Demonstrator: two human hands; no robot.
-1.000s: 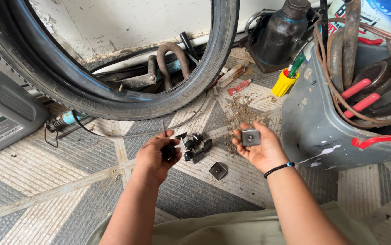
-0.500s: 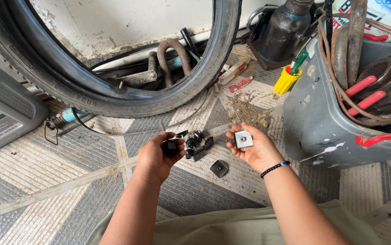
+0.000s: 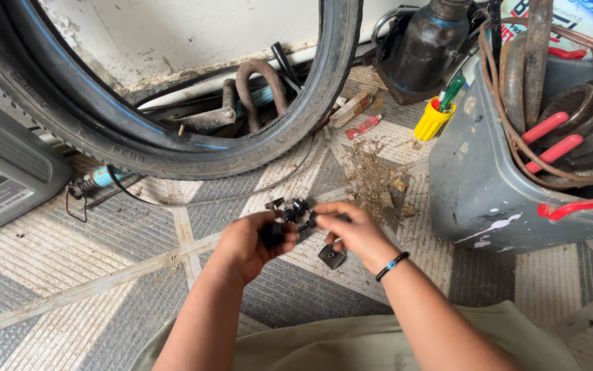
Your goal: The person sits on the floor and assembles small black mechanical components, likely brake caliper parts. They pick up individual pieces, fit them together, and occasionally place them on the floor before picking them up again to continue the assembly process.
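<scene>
Plainly, in the head view, both hands meet over the patterned grey and cream tiled floor [image 3: 104, 275], working on a small black metal mechanical assembly [image 3: 295, 211] held between them. The left hand [image 3: 251, 244] is curled around a dark rounded part of that assembly, its fingers closed on it; the right hand [image 3: 351, 230], with a dark beaded bracelet [image 3: 392, 264] at the wrist, is bent over the other end, fingertips pinching it, though what exactly sits under them is hidden by the fingers and blur. A small dark square plate [image 3: 332, 256] lies on the floor just below the right hand, apart from the assembly, so I judge the fitting together is under way but not finished: at least this one piece is not yet joined. Beyond the hands a large black rubber tyre [image 3: 193, 148] leans against the wall, with a rusty curved metal hook [image 3: 258, 82] and bars behind it. A grey plastic oil canister [image 3: 7, 168] stands at left, a grey plastic bin [image 3: 489, 185] of cables and red-handled tools at right, a yellow cup of screwdrivers [image 3: 434, 118] beside it, and a patch of dirt crumbs [image 3: 372, 175] near the hands.
</scene>
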